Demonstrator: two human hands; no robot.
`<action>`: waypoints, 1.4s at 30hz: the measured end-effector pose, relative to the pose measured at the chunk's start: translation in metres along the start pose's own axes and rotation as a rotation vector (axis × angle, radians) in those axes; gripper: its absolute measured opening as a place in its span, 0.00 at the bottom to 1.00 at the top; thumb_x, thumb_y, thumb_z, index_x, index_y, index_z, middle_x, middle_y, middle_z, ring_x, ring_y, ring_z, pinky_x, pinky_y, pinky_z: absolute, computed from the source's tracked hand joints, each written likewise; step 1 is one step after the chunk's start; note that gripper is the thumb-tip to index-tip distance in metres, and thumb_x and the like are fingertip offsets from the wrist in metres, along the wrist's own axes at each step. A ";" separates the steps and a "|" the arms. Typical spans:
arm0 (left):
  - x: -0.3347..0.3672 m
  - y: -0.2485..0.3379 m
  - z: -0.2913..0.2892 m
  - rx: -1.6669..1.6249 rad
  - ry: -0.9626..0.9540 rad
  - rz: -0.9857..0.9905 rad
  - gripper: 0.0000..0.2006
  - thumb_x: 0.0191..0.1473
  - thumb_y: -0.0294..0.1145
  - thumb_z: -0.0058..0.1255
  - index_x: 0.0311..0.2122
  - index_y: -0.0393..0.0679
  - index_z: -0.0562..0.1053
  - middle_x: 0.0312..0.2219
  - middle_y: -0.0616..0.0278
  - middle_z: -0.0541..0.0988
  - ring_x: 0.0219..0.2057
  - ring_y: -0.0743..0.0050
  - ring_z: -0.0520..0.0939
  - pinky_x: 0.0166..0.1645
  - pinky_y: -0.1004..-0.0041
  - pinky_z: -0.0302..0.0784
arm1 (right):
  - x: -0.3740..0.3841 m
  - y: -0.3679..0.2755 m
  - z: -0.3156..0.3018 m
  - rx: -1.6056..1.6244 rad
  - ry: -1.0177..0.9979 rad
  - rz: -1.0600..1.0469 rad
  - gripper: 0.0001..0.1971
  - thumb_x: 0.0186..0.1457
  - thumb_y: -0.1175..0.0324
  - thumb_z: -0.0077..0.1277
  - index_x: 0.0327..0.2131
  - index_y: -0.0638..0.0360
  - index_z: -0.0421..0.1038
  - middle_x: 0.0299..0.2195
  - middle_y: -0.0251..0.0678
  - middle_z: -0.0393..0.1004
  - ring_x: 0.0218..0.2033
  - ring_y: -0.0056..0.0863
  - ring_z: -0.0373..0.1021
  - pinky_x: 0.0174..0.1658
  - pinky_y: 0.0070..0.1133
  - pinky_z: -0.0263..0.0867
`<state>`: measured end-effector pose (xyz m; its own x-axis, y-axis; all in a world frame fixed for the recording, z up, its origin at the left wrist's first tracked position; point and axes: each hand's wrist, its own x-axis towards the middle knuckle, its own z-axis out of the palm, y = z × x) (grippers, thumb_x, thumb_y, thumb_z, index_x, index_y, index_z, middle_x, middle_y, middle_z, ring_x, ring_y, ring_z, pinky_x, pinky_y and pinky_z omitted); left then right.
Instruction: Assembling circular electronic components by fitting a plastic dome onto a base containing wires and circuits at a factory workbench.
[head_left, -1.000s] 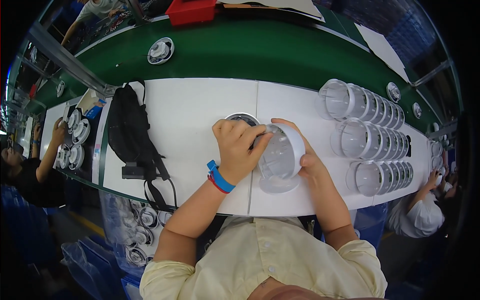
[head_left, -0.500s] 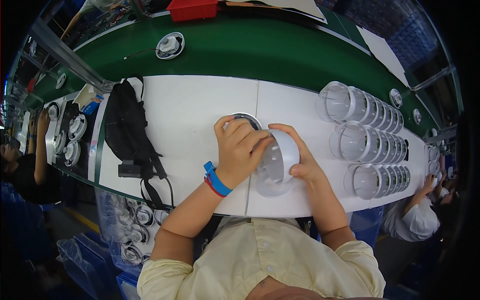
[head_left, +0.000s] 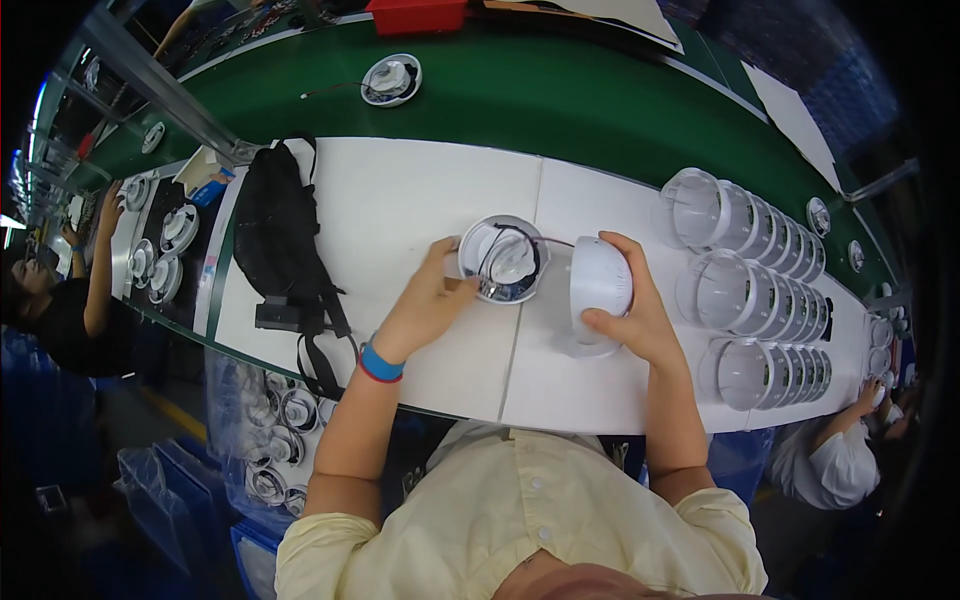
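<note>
My left hand [head_left: 428, 305] grips the left rim of a round white base [head_left: 503, 262], thumb and fingers at its edge. Dark wires and a white raised part show inside this base, which has its open side up. My right hand [head_left: 638, 310] is wrapped round a white cup-shaped housing [head_left: 598, 285] tipped on its side, its small holes facing right. A thin wire runs from the base toward the housing; where it ends is hidden. The housing's inside is mostly out of sight.
Three rows of nested clear-and-white cups [head_left: 745, 290] lie at the right. A black bag [head_left: 280, 225] with straps rests at the left. Behind the white table, a green conveyor [head_left: 560, 105] carries similar round units [head_left: 391, 80]. A red bin [head_left: 418, 14] stands beyond. Co-workers sit at both sides.
My left hand has left the housing and taken hold of the base, which has come into fuller sight. My right hand has turned the housing. The unit on the conveyor has shifted right.
</note>
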<state>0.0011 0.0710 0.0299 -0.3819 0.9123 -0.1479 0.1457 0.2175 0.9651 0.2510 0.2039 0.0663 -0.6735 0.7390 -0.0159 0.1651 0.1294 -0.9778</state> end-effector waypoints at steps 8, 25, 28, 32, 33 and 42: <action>0.018 -0.010 0.017 -0.142 -0.094 -0.071 0.35 0.46 0.22 0.53 0.60 0.32 0.55 0.39 0.50 0.75 0.34 0.68 0.80 0.37 0.73 0.78 | -0.003 0.004 0.018 0.039 0.013 -0.021 0.50 0.34 0.64 0.66 0.63 0.54 0.52 0.53 0.41 0.64 0.56 0.35 0.62 0.58 0.28 0.58; 0.030 0.007 0.026 -0.093 -0.135 -0.030 0.35 0.43 0.13 0.51 0.60 0.36 0.57 0.45 0.49 0.73 0.43 0.62 0.79 0.37 0.69 0.85 | -0.006 0.023 0.005 0.187 -0.023 -0.042 0.55 0.32 0.64 0.70 0.65 0.54 0.47 0.57 0.44 0.59 0.59 0.38 0.58 0.61 0.30 0.54; 0.028 0.002 0.038 -0.270 -0.086 -0.022 0.35 0.44 0.13 0.51 0.60 0.36 0.56 0.46 0.51 0.73 0.46 0.62 0.78 0.40 0.70 0.83 | -0.009 0.028 0.023 0.217 0.099 -0.120 0.54 0.33 0.65 0.70 0.64 0.56 0.48 0.56 0.44 0.59 0.58 0.38 0.59 0.61 0.31 0.55; 0.030 -0.009 0.069 -0.363 0.017 0.226 0.33 0.45 0.14 0.53 0.58 0.37 0.58 0.48 0.53 0.72 0.49 0.65 0.76 0.51 0.70 0.75 | -0.009 0.020 0.057 -0.193 0.478 -0.451 0.53 0.34 0.67 0.70 0.63 0.60 0.47 0.57 0.43 0.54 0.59 0.37 0.57 0.59 0.30 0.58; 0.028 -0.009 0.075 -0.376 0.040 0.224 0.33 0.45 0.14 0.56 0.58 0.38 0.59 0.50 0.54 0.70 0.52 0.65 0.74 0.56 0.69 0.69 | -0.008 0.016 0.059 -0.341 0.498 -0.458 0.52 0.35 0.67 0.70 0.63 0.61 0.47 0.57 0.43 0.53 0.59 0.37 0.57 0.59 0.30 0.58; 0.021 -0.025 0.088 -0.334 0.013 0.339 0.37 0.44 0.15 0.58 0.60 0.40 0.56 0.55 0.54 0.63 0.57 0.63 0.68 0.57 0.67 0.69 | 0.002 0.021 0.061 -0.183 0.430 -0.351 0.50 0.33 0.66 0.70 0.61 0.61 0.51 0.56 0.47 0.56 0.56 0.44 0.60 0.56 0.34 0.61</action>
<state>0.0692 0.1153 -0.0166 -0.3753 0.9076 0.1883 -0.0361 -0.2173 0.9754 0.2096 0.1677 0.0328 -0.3642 0.8282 0.4259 0.1327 0.4988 -0.8565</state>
